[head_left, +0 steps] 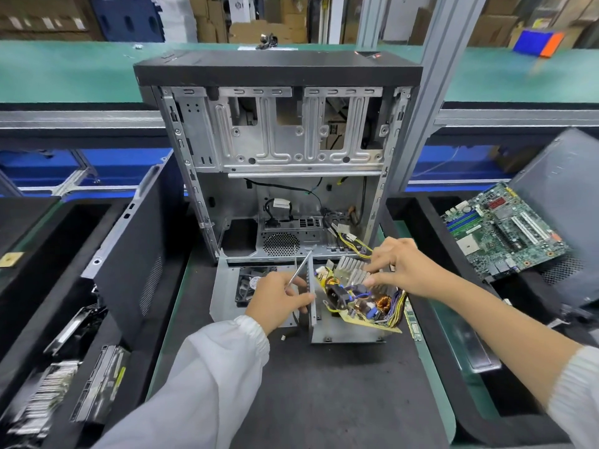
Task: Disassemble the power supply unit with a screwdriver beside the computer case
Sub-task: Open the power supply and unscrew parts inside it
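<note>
board [363, 306] stiff but fragile, tilted out of metal housing [343, 332]; right hand [398, 270] pinches heatsink [351, 270], apparently. left hand [278, 301] grips screwdriver [301, 268]. lift by edges.

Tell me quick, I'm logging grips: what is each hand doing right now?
Left hand: closed, holding the screwdriver.
Right hand: fingers curled onto the circuit board's heatsink, gripping it.

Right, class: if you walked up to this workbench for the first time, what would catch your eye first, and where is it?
The gutted computer case stands open mid-bench, bare metal inside. Just in front of it, the power supply's circuit board tilts out of its housing under the right hand, while the left hand holds a screwdriver. A green motherboard lies in the bin to the right.
</note>
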The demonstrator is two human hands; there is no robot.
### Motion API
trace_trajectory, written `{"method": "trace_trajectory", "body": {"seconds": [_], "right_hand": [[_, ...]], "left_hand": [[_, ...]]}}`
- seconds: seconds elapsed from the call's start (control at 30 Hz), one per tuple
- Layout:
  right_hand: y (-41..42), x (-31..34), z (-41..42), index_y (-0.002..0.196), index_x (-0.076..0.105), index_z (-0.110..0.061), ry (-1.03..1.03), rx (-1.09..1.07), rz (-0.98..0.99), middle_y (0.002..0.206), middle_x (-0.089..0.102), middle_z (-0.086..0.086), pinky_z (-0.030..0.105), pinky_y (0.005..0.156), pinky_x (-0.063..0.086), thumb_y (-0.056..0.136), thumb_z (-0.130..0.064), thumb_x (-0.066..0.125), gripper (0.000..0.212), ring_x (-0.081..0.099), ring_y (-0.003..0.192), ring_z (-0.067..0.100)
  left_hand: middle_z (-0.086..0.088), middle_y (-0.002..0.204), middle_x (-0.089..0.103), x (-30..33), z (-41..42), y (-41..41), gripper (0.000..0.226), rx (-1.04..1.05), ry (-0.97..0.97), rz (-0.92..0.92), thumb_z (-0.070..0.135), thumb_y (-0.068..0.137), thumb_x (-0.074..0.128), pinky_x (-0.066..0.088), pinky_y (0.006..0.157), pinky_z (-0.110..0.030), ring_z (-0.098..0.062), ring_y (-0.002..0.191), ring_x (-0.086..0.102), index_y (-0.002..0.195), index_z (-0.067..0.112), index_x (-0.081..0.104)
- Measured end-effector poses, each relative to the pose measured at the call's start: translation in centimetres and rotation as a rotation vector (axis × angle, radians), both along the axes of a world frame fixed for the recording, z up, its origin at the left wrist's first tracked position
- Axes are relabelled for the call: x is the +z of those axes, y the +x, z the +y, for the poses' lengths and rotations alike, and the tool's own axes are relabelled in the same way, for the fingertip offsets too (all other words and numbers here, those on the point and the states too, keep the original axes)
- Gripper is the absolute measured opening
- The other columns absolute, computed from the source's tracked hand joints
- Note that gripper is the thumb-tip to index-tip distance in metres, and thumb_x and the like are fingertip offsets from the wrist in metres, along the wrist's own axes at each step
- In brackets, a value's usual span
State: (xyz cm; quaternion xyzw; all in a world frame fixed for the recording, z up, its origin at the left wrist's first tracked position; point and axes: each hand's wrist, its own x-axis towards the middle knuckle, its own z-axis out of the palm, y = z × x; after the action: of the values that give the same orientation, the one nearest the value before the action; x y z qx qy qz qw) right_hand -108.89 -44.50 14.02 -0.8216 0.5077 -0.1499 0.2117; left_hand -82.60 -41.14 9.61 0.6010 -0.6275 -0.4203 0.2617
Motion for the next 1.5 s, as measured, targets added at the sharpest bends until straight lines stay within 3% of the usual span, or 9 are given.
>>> {"method": "trace_trajectory", "body": {"seconds": [0.13,0.3,0.5,0.67,0.77,0.87,1.0,1.2,1.5], "right_hand": [[-0.2,0.7,0.1,0.081,0.073,-0.040,0.027,0.029,-0.003,0.081,0.064,-0.010,0.026,0.089,0.018,0.074,-0.045,0.071,0.008,0.043,0.090,0.001],[-0.4,1.4,-0.1,0.088,0.079,-0.023,0.044,0.036,-0.012,0.082,0.067,-0.009,0.033,0.098,0.024,0.075,-0.037,0.076,0.019,0.045,0.088,0.002],[0.6,0.2,0.9,0.097,0.078,-0.019,-0.141,-0.120,0.016,0.080,0.064,-0.010,0.037,0.091,0.029,0.076,-0.035,0.075,0.027,0.047,0.088,0.013],[1.5,-0.8,1.2,0.096,0.078,-0.014,-0.122,-0.238,-0.217,0.075,0.060,-0.014,0.029,0.084,0.028,0.074,-0.030,0.075,0.027,0.047,0.087,0.017],[1.8,-0.5,1.3,0.096,0.077,-0.011,-0.063,-0.261,-0.345,0.072,0.060,-0.013,0.014,0.077,0.034,0.071,-0.034,0.073,0.034,0.046,0.083,0.002],[2.1,0.0,1.8,0.091,0.077,-0.019,-0.074,-0.215,-0.375,0.072,0.061,-0.014,0.026,0.083,0.038,0.073,-0.029,0.074,0.021,0.047,0.083,-0.001],[2.3,1.5,2.8,0.086,0.079,-0.018,-0.212,-0.134,-0.320,0.073,0.059,-0.018,0.036,0.087,0.036,0.072,-0.034,0.073,0.022,0.049,0.086,0.010],[2.0,2.5,3.5,0.085,0.080,-0.019,-0.336,-0.024,-0.149,0.075,0.052,-0.027,0.030,0.077,0.028,0.071,-0.033,0.073,0.021,0.045,0.081,0.011],[-1.9,2.9,3.9,0.086,0.079,-0.008,-0.283,-0.088,-0.107,0.076,0.063,-0.006,0.040,0.077,0.043,0.071,-0.011,0.080,0.015,0.051,0.082,0.030]], "left_hand": [[-0.002,0.062,0.072,-0.1,-0.3,-0.1,0.031,-0.036,0.034,-0.064,0.031,0.076,0.083,0.045,0.064,-0.005,-0.005,0.069,0.070,0.098,0.014,0.069],[0.001,0.057,0.071,-0.1,-0.6,-0.2,0.023,-0.025,0.087,-0.050,0.029,0.076,0.083,0.044,0.059,-0.004,-0.006,0.067,0.071,0.087,0.013,0.072],[0.011,0.044,0.053,-0.5,-1.0,-0.6,0.027,0.032,0.120,-0.081,0.033,0.073,0.085,0.038,0.051,-0.016,-0.005,0.047,0.048,0.072,0.008,0.075],[0.009,0.047,0.051,-0.4,-1.4,-1.0,0.031,0.062,0.129,-0.069,0.029,0.074,0.085,0.037,0.050,-0.017,-0.004,0.047,0.048,0.075,0.000,0.073],[0.012,0.036,0.046,-0.4,-1.2,-0.8,0.034,0.067,0.159,-0.016,0.025,0.078,0.082,0.030,0.037,-0.010,0.000,0.030,0.039,0.071,-0.005,0.068],[0.002,0.041,0.055,-0.5,-1.2,-0.5,0.038,0.105,0.177,0.092,0.021,0.089,0.070,0.026,0.034,-0.016,-0.007,0.028,0.032,0.061,-0.003,0.061],[-0.012,0.057,0.068,0.1,-1.1,0.4,0.034,0.153,0.244,0.281,0.021,0.097,0.059,0.021,0.035,-0.016,-0.008,0.028,0.025,0.075,-0.004,0.066],[-0.006,0.055,0.069,0.0,-0.7,0.2,0.037,0.072,0.102,0.118,0.030,0.076,0.082,0.028,0.035,-0.006,0.001,0.030,0.045,0.080,-0.003,0.066],[-0.001,0.045,0.056,-1.4,-0.8,-1.1,0.038,0.187,0.195,0.026,0.028,0.071,0.079,0.028,0.036,-0.014,-0.007,0.028,0.036,0.058,0.015,0.046]]}}
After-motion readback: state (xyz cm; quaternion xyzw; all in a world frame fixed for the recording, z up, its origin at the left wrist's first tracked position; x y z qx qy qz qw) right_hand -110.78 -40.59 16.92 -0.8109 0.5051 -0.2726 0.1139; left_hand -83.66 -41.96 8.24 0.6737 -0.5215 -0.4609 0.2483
